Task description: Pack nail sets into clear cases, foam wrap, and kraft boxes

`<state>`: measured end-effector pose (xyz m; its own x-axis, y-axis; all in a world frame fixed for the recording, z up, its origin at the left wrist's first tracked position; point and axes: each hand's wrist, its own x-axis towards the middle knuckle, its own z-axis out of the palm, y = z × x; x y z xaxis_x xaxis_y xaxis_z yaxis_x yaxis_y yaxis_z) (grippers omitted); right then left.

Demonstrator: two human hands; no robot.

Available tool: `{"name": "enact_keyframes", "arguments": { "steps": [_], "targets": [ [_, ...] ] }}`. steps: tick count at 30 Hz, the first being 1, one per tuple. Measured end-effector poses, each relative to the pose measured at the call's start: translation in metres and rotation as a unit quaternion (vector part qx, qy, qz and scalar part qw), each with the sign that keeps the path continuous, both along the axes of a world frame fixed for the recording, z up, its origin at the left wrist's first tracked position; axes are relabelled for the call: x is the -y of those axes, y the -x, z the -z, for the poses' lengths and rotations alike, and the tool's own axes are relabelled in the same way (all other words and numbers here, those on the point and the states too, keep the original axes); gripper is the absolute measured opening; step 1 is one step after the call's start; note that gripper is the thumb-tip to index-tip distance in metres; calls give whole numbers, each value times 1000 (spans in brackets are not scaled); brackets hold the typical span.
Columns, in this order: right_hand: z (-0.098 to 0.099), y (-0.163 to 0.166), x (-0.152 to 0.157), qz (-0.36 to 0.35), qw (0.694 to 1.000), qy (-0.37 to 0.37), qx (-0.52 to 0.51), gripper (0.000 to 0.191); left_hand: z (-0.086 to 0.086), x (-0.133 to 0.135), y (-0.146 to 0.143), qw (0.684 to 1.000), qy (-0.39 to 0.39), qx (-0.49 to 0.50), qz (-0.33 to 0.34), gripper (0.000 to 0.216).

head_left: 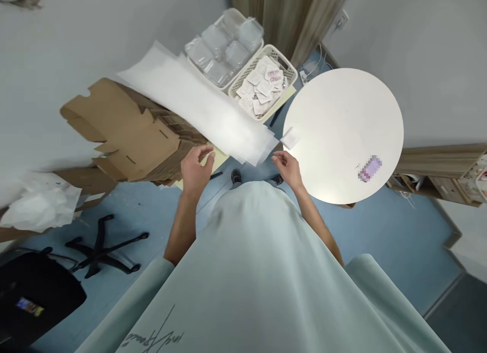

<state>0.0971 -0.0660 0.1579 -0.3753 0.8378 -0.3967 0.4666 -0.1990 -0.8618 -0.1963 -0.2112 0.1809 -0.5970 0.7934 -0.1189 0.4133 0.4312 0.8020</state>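
My left hand hovers by the near edge of the table, fingers curved and thumb apart, with nothing in it. Beside it lies a stack of flattened brown cardboard boxes. My right hand is held near the end of a pile of thin white sheets, its fingers bent and the thumb close to them; nothing shows in its grasp. Just above that hand a small white packet sits at the rim of the round white table. Both hands appear apart from the sheets.
Behind the sheets stand a bin of clear plastic boxes and a white basket of small white packets. A blurred purple item rests on the round table. A black chair and a carton with white wrapping are at left.
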Motion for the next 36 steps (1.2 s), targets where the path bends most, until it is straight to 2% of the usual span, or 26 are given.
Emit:
{"name": "enact_keyframes", "arguments": {
  "steps": [3, 6, 8, 11, 16, 20, 23, 27, 30, 36],
  "targets": [
    [-12, 40, 19, -12, 1000, -10, 8, 46, 12, 32, 61, 998, 26, -43, -33, 31],
    [-21, 85, 38, -47, 999, -12, 24, 43, 37, 63, 116, 995, 62, -67, -32, 33],
    [-27, 115, 51, -78, 996, -15, 36, 40, 54, 78, 142, 995, 83, -60, -10, 34],
    [-37, 151, 67, -124, 991, -29, 51, 39, 71, 89, 163, 993, 105, -52, 9, 33],
    [-49, 187, 84, -198, 974, -65, 88, 35, 75, 91, 171, 997, 79, -20, 16, 24],
    [-50, 217, 91, -290, 942, -102, 137, 37, 75, 86, 171, 997, 73, -14, 20, 26],
    [-46, 247, 95, -378, 898, -130, 183, 51, 75, 81, 165, 995, 79, -58, 27, 32],
    [-40, 286, 99, -475, 818, -159, 283, 64, 73, 78, 154, 990, 89, -103, 29, 37],
    [-35, 299, 104, -508, 777, -163, 334, 62, 72, 79, 151, 990, 91, -98, 43, 37],
    [-32, 304, 110, -511, 757, -159, 375, 62, 74, 83, 150, 994, 61, -79, 47, 34]
  ]
}}
